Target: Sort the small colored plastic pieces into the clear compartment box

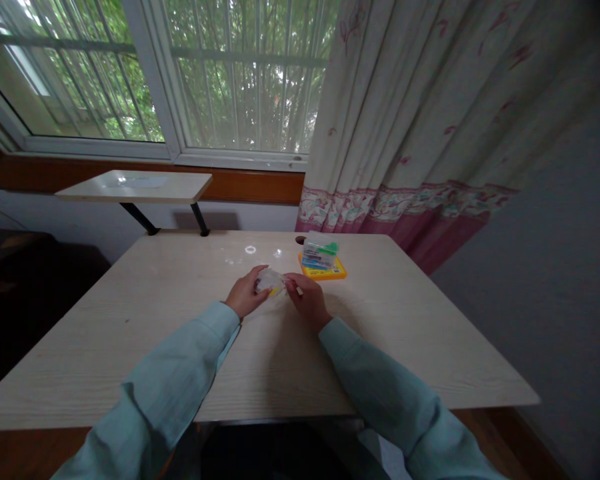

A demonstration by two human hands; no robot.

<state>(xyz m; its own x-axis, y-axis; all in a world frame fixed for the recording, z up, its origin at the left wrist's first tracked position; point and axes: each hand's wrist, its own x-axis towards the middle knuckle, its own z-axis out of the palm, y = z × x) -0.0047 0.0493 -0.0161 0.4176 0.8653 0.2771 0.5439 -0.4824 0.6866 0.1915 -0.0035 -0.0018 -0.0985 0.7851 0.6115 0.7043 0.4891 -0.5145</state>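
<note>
Above the middle of the desk (190,360), my left hand (247,293) grips a small clear plastic packet (269,280) between thumb and fingers. A bit of yellow shows at the packet's lower edge; what else is inside is too small to make out. My right hand (307,297) pinches the packet's right end with thumb and forefinger. Just beyond the right hand lies a flat yellow-orange box (337,272). On top of it rests a clear plastic case (320,250) with green and blue pieces inside.
A small raised shelf (180,188) on black legs stands at the back left, with a clear sheet on it. The curtain (380,167) hangs behind the desk's back right edge, beside a barred window. A round cable hole (300,240) is near the back edge.
</note>
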